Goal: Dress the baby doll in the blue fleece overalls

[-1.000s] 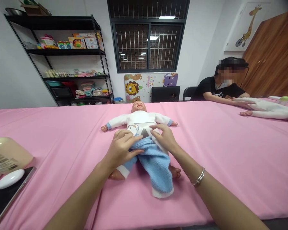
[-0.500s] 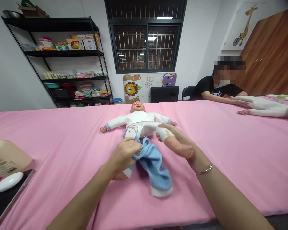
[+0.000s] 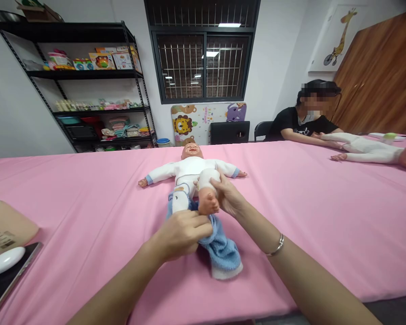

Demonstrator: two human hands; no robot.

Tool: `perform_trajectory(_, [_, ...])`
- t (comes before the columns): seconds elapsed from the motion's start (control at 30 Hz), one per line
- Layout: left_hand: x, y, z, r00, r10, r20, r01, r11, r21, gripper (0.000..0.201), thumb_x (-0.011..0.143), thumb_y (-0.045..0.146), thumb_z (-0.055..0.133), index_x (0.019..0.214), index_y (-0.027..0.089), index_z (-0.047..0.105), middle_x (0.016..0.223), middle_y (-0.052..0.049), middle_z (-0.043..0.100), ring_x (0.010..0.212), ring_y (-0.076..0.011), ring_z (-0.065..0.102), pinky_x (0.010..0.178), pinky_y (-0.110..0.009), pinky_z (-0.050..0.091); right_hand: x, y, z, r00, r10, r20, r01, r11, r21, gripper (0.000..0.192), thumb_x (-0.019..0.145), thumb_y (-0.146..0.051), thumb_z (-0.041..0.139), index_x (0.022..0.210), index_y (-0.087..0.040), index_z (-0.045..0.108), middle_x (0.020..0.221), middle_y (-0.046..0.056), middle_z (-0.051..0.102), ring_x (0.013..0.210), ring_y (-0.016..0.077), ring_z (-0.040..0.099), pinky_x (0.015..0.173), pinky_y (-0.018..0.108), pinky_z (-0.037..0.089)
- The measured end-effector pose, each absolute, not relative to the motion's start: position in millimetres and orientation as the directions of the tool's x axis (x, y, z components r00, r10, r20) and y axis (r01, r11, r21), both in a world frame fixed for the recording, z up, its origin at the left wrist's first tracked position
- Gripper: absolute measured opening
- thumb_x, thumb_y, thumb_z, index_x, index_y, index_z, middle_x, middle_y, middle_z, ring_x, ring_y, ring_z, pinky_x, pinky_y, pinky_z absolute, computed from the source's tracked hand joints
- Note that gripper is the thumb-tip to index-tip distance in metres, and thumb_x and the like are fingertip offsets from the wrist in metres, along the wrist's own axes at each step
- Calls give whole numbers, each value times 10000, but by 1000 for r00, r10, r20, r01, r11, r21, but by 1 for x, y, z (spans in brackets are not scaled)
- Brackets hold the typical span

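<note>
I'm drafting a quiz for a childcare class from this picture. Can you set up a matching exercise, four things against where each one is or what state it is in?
Things:
1. fluffy light-blue baby trousers
2. bare foot of the white-clad baby doll
3. flat white oval pebble-shaped object
4. second doll in white clothes

Places or states:
A. lying at the far right of the pink tablecloth, under another person's hand
B. bunched in the left hand
C. resting on a dark flat slab at the left edge
D. lifted up by the right hand

Pairs: 1-B, 2-D, 3-C, 4-A
</note>
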State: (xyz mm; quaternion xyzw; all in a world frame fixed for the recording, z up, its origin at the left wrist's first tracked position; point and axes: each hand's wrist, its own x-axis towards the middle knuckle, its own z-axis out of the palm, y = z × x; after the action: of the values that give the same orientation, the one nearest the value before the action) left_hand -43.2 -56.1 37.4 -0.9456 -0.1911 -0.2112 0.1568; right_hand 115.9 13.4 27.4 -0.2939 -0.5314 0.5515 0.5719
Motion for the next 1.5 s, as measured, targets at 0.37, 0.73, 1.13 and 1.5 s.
perform_trajectory(0.37, [-49, -48, 31, 315, 554, 771, 622, -734, 273, 176, 783, 133, 492, 929, 221, 534, 900, -16, 638, 856, -143, 599, 744, -258, 476, 111, 10, 10, -473, 872, 124, -223, 18, -975, 800, 699, -370, 672, 1381, -287, 261, 1103, 48, 568, 892, 153, 566, 735, 270, 502])
perform_trajectory(0.73, [-65, -30, 34, -54, 873, 485, 685, -321, 654, 240, 788, 306, 503, 1006, 207, 505, 934, -11, 633, 856, -187, 599, 737, -303, 452, 119, 25, 8, -591, 774, 228, -68, 234, -970, 421, 676, -284, 655, 1080, -177, 608, 908, 36, 624, 799, 156, 552, 694, 290, 452])
perform_trajectory(1.13, [-64, -26, 35, 408, 830, 380, 750, -542, 378, 261, 822, 260, 455, 1071, 233, 530, 1262, -30, 519, 1120, -218, 489, 913, -349, 376, 117, 36, -10, -276, 947, 164, -215, 105, -971, 375, 667, -222, 549, 1042, -211, 566, 944, 16, 596, 784, 136, 537, 715, 280, 444])
perform_trajectory(1.5, [-65, -23, 31, 257, 892, 372, 776, -420, 471, 30, 779, 236, 443, 795, 212, 435, 741, 6, 574, 704, -187, 547, 622, -283, 366, 109, 10, 11, -588, 728, 352, 147, 524, -839, 298, 691, -297, 648, 947, -166, 569, 916, 24, 606, 819, 165, 540, 738, 291, 426])
